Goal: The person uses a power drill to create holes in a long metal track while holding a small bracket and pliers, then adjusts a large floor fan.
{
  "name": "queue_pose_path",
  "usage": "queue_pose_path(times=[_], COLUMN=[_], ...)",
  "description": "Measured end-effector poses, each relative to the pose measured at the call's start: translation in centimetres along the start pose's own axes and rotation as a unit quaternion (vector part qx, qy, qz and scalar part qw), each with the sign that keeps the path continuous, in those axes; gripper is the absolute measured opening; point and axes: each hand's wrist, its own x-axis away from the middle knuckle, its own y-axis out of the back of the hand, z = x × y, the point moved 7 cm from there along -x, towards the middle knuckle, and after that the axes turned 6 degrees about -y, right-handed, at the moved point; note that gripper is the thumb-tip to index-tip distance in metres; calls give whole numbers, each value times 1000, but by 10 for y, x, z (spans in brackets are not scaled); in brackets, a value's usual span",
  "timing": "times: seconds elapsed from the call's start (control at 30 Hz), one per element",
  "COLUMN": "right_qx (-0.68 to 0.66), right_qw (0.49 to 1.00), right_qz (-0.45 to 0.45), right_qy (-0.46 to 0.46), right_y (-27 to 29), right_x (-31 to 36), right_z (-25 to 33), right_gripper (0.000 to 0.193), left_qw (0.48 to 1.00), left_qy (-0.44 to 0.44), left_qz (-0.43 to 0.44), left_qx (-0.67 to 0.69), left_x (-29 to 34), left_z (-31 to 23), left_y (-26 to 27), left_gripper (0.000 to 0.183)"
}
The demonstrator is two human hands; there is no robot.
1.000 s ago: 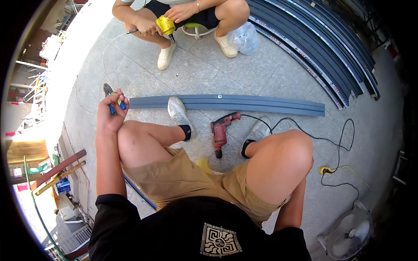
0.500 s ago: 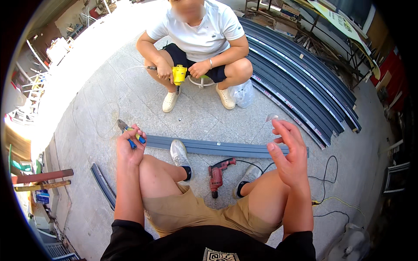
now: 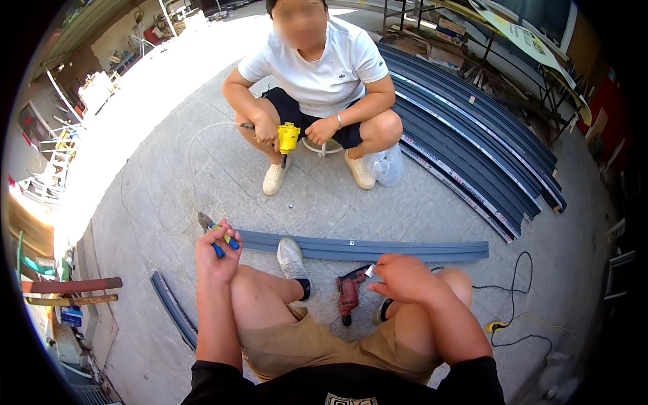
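Left hand (image 3: 219, 260): grip wrapped around pliers (image 3: 205, 220) with blue-and-yellow handles, head up, hand by left knee. Right hand (image 3: 408, 278): grip pinching a small white piece (image 3: 370, 271) at the fingertips, which show just beside the handle end of the red drill (image 3: 348, 295). Drill lies on the floor (image 3: 324, 216) between the feet. Grey profile (image 3: 418, 251) lies crosswise just beyond. Co-worker opposite holds a yellow power tool (image 3: 288, 138), bit down.

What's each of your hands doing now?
Left hand: closed on blue-and-yellow-handled metal pliers.
Right hand: partly curled at a small white piece; can't tell if gripped.
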Motion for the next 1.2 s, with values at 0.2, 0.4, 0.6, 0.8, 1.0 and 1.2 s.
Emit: queue_pose_path(times=[0.2, 0.4, 0.6, 0.8, 1.0, 1.2], right_qx=[15, 15, 10, 4, -19, -6], right_qw=[1000, 999, 998, 999, 998, 998], right_qz=[8, 17, 19, 16, 34, 16], right_qy=[-26, -31, -56, -38, -58, -52], right_y=[-2, -4, -3, -9, -15, 0], right_x=[5, 4, 14, 19, 21, 19], right_z=[-12, -18, -21, -23, -26, -23], right_gripper=[39, 42, 43, 44, 42, 39], left_qw=[1000, 994, 996, 997, 996, 995], left_qy=[-9, 97, 67, 70, 81, 83], left_qz=[8, 54, 54, 44, 46, 61], left_qx=[-11, 7, 3, -3, 17, 16], left_x=[14, 9, 12, 13, 5, 1], left_z=[6, 22, 16, 12, 12, 2], left_y=[-24, -33, -26, -19, -13, -14], left_gripper=[33, 32, 33, 32, 35, 36])
